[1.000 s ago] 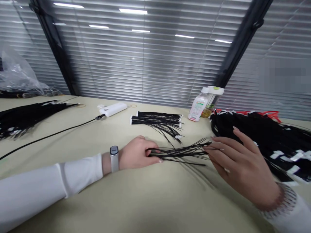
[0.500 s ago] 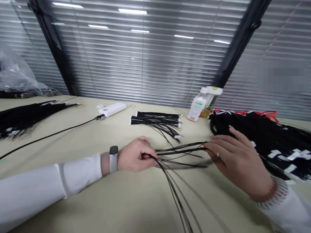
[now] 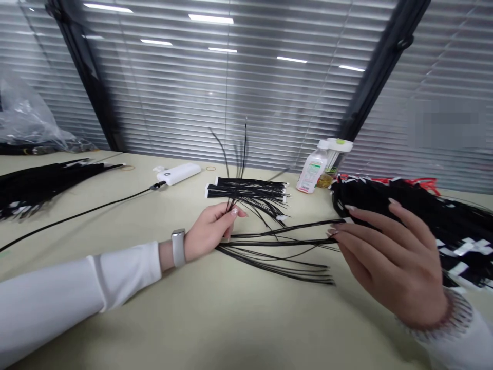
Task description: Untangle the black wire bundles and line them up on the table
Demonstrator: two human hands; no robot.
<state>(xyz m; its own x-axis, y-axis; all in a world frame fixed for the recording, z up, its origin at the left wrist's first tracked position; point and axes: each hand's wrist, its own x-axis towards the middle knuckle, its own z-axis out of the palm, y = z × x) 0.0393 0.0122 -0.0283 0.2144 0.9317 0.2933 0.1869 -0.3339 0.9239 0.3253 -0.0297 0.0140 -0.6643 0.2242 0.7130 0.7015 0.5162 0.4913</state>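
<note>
My left hand (image 3: 210,231), closed in a pinch, holds a bunch of thin black wires (image 3: 277,243) at its left end. Several strands fan up and away above its thumb, blurred by motion. Others trail rightward, their free tips just above the table. My right hand (image 3: 393,267) pinches the far ends of some strands between thumb and fingertips, with two other fingers raised. A small white piece shows beside its fingertips. Behind the hands lie bundled black wires with white connectors (image 3: 250,189) on the table.
A large pile of black wires (image 3: 404,205) with white ends and red strips lies at the right. A pink-white bottle (image 3: 311,167) and a lidded jar (image 3: 334,159) stand beside it. Further left are a white power bank (image 3: 179,173) with a cable and another wire bundle (image 3: 42,182).
My left hand has turned over, and the loose strands that hung toward me now swing up and away. My right hand has shifted slightly right and down, still gripping wire ends.
</note>
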